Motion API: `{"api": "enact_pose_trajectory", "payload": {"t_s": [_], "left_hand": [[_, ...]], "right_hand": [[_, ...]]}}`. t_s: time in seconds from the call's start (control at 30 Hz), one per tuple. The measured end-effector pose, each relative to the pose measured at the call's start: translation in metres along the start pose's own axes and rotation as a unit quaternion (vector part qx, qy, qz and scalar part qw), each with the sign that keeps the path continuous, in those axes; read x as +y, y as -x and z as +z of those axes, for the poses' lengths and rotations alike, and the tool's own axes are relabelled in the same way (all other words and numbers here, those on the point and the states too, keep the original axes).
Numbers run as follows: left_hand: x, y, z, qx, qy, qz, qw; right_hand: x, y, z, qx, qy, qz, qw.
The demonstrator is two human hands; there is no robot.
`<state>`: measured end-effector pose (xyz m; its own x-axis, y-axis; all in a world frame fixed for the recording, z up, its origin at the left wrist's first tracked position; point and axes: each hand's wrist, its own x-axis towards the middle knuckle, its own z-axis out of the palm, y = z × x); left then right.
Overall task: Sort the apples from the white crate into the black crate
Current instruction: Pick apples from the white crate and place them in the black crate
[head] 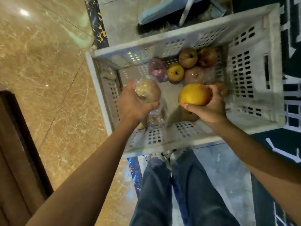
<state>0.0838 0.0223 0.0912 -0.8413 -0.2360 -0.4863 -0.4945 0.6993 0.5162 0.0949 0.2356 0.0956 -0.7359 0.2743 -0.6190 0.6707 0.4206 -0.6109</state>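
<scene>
A white slatted crate stands on the floor in front of me. Several apples lie at its far side, some wrapped in clear plastic. My left hand grips a plastic-wrapped apple above the crate's left part. My right hand holds a yellow-orange apple over the crate's middle. More wrapped fruit lies under my left hand. A dark slatted crate shows at the right edge, mostly cut off.
A glossy beige marble floor spreads to the left, with a dark wooden frame at lower left. My legs in dark jeans stand just below the white crate. A blue dustpan and brush lie beyond the crate.
</scene>
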Motion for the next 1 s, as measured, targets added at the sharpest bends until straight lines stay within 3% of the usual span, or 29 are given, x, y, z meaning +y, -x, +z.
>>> {"api": "enact_pose_trajectory", "payload": {"t_s": [0.17, 0.37, 0.6, 0.7, 0.9, 1.0], "left_hand": [[-0.033, -0.049, 0.073, -0.052, -0.113, 0.041, 0.991], [-0.065, -0.092, 0.131, -0.109, -0.261, 0.123, 0.951], [-0.071, -0.110, 0.161, -0.163, -0.294, 0.072, 0.939], [-0.064, -0.115, 0.162, -0.180, -0.296, 0.003, 0.938], [-0.044, -0.124, 0.145, -0.264, -0.418, -0.031, 0.868], [-0.026, -0.122, 0.129, -0.223, -0.383, -0.038, 0.896]], "right_hand": [[0.051, -0.064, 0.042, -0.006, 0.031, 0.000, 0.999], [0.091, -0.098, 0.060, -0.049, 0.022, -0.039, 0.998], [0.110, -0.108, 0.062, -0.054, 0.033, -0.042, 0.997], [0.111, -0.108, 0.056, -0.057, 0.040, -0.040, 0.997], [0.104, -0.105, 0.049, -0.032, 0.042, -0.009, 0.999], [0.101, -0.104, 0.047, -0.022, 0.039, -0.010, 0.999]]}}
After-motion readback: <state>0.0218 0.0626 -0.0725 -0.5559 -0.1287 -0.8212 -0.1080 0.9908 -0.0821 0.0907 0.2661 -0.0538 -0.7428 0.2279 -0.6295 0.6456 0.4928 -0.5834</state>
